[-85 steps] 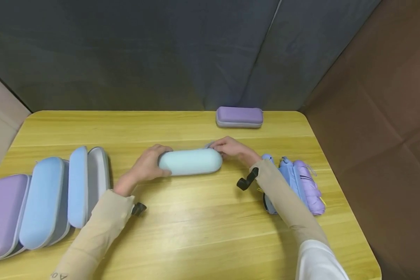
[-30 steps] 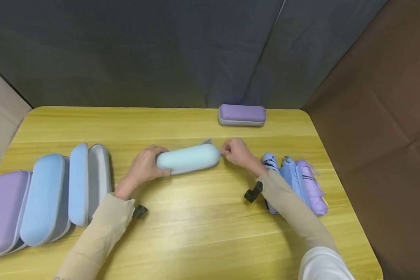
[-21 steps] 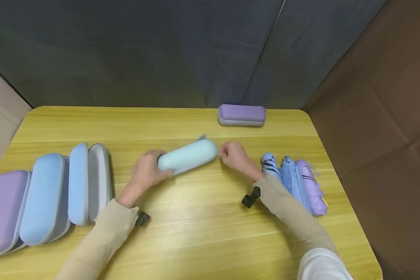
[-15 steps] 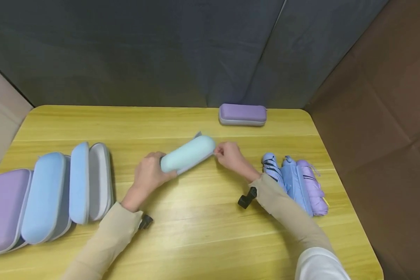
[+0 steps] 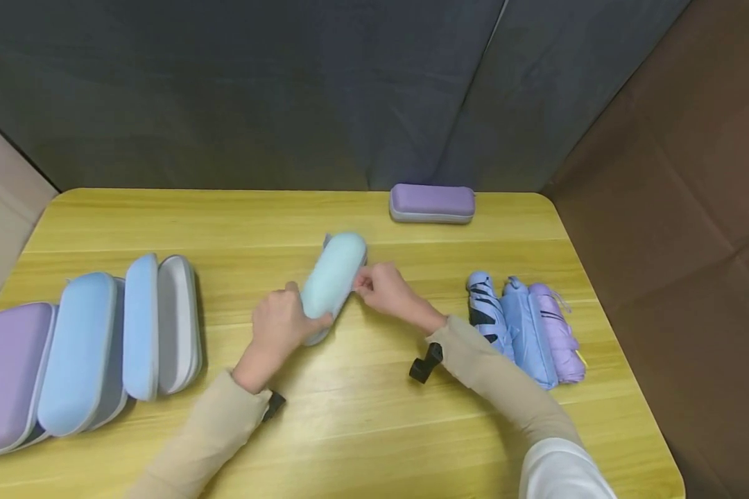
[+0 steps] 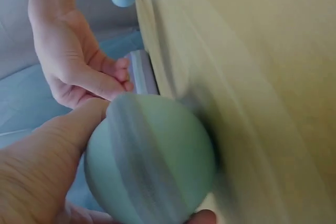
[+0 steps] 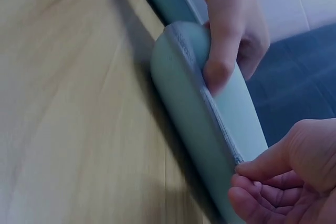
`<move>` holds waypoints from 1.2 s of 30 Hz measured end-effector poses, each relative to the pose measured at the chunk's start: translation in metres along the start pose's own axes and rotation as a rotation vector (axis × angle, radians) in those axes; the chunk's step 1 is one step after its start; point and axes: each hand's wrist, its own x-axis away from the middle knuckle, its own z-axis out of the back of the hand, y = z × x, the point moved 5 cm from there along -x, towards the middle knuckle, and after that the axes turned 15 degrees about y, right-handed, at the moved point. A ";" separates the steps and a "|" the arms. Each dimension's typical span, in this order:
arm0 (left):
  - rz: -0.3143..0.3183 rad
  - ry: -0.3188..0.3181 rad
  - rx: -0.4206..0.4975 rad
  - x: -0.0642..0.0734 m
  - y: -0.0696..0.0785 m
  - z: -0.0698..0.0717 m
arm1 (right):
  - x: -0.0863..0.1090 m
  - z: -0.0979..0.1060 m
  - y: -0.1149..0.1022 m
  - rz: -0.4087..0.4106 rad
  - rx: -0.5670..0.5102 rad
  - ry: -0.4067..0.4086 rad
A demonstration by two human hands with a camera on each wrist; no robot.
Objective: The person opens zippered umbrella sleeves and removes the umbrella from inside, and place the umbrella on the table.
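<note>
A mint-green zip case (image 5: 336, 272) lies at a slant near the middle of the table. My left hand (image 5: 282, 324) grips its near end, the thumb across the top. On the case's right side my right hand (image 5: 383, 287) pinches the zipper pull (image 7: 239, 160) between thumb and fingertips. In the right wrist view the grey zipper (image 7: 212, 114) runs closed from the near end up to those fingers. A small grey loop sticks out at the far left of the case in the head view.
On the left stand a purple case (image 5: 12, 374), a blue case (image 5: 78, 350) and a narrower blue one (image 5: 141, 329) with lids ajar. A purple case (image 5: 433, 202) lies by the back edge. Folded umbrellas, two blue (image 5: 526, 336) and one purple (image 5: 558, 339), lie right.
The case has turned from lying crosswise to pointing steeply away, its right end swinging left and back. The right hand has moved along the zipper from the far side round to the right side.
</note>
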 end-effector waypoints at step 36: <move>-0.882 -0.346 -0.091 -0.101 0.016 -0.009 | 0.003 -0.003 -0.002 0.105 0.097 -0.078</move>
